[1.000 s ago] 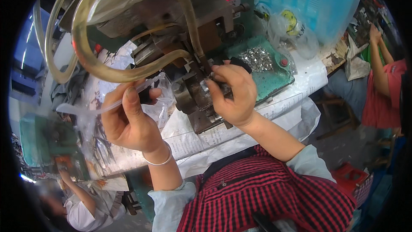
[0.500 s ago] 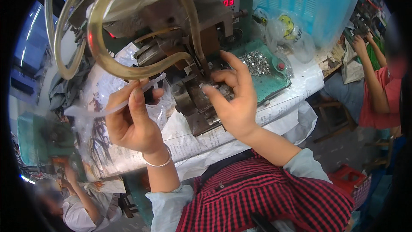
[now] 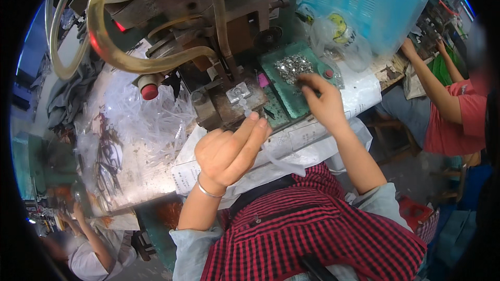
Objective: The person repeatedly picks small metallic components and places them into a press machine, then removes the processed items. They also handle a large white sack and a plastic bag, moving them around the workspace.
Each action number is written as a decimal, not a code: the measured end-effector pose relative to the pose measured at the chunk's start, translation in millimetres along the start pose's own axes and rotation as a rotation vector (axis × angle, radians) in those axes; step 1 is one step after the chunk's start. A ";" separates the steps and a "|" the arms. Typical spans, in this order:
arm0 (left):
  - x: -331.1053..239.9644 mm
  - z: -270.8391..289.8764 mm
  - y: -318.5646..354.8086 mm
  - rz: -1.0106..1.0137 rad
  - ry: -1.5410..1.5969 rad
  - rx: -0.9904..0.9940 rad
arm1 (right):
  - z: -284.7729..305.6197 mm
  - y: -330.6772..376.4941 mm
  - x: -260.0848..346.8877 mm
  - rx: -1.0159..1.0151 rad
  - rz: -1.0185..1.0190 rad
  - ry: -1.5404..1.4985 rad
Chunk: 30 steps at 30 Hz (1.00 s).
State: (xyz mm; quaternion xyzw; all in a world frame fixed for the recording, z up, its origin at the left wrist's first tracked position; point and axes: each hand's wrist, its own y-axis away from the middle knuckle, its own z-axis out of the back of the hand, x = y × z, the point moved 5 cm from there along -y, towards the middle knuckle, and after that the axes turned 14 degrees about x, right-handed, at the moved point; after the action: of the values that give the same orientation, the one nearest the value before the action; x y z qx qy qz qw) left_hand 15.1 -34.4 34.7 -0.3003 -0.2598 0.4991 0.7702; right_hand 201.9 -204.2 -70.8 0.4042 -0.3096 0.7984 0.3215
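My left hand point(image 3: 232, 153) pinches a translucent plastic strip point(image 3: 281, 162) between thumb and fingers. The strip's far end reaches onto a small metal die point(image 3: 238, 93) at the front of the bench machine point(image 3: 229, 36); its other end hangs over the table edge. My right hand point(image 3: 327, 105) is at the green tray point(image 3: 291, 105), its curled fingertips beside a heap of small shiny metal pieces point(image 3: 292, 68). Its fingers are drawn together, and what they hold, if anything, is too small to make out.
A red push button point(image 3: 149, 92) sits left of the die. Clear plastic strips point(image 3: 143, 117) are heaped on the left. Thick yellowish hoses point(image 3: 96, 21) loop overhead. A blue crate point(image 3: 364, 5) stands behind the tray. Other people work at both sides.
My left hand has moved right and down, bringing the strip's end onto the die. My right hand has left the die area for the tray's metal pieces. The view has shifted slightly.
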 end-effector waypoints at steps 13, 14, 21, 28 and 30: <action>12.8 -12.9 1.1 0.044 0.034 -0.034 | 24.1 -13.4 -24.5 -0.050 -0.143 0.042; 12.0 -13.0 -0.1 0.060 0.043 -0.022 | 19.0 -6.9 -19.7 0.023 -0.142 0.138; 14.5 -18.7 4.9 0.094 0.082 -0.060 | -7.0 -1.9 -4.1 0.001 -0.118 0.629; -15.2 37.9 89.2 0.501 -0.012 0.175 | -8.0 10.3 -5.5 -0.133 -0.123 0.413; 12.0 79.0 109.5 0.634 -0.208 0.041 | -5.1 10.2 -8.9 -0.137 -0.060 0.364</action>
State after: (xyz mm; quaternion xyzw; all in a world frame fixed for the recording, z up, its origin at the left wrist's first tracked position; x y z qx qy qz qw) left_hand -102.9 28.0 11.0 -0.2983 -0.2205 0.7468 0.5519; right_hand 196.0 -208.9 -83.2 0.2394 -0.2879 0.8253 0.4226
